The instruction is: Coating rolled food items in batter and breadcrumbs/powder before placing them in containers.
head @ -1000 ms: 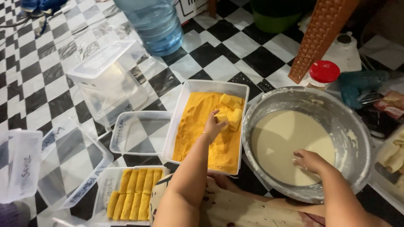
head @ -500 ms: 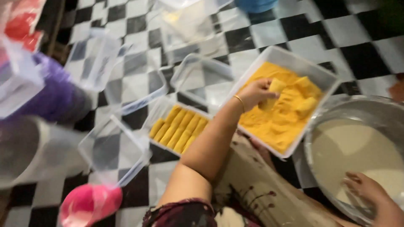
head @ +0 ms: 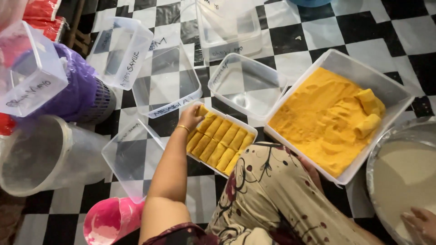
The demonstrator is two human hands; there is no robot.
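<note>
Sitting on a black-and-white checkered floor (head: 390,31), the person has a patterned cloth (head: 272,199) over the knee at the bottom of the head view. At the lower right edge, the right hand (head: 422,224) rests at the rim of a metal bowl (head: 379,154) that holds pale batter; only part of the hand shows, so whether its fingers are spread or closed cannot be told. A pink cup (head: 109,222) lies at the lower left. The left hand (head: 190,117) reaches forward with fingers pinched around a breaded roll (head: 202,110), held at the far left corner of a small clear tray (head: 249,129). That tray holds 2 rows of the same yellow breaded rolls, packed side by side. Just left of the arm sits an empty clear container (head: 131,159), and a translucent tub (head: 41,154) lies beyond it to the left. To the right of the tray, a large white bin (head: 390,90) is filled with orange-yellow crumbs, with 2 coated rolls (head: 370,113) lying on them near its right side. Farther off are more empty clear containers (head: 247,84), some marked in pen, and a purple basket (head: 81,90) at left.
</note>
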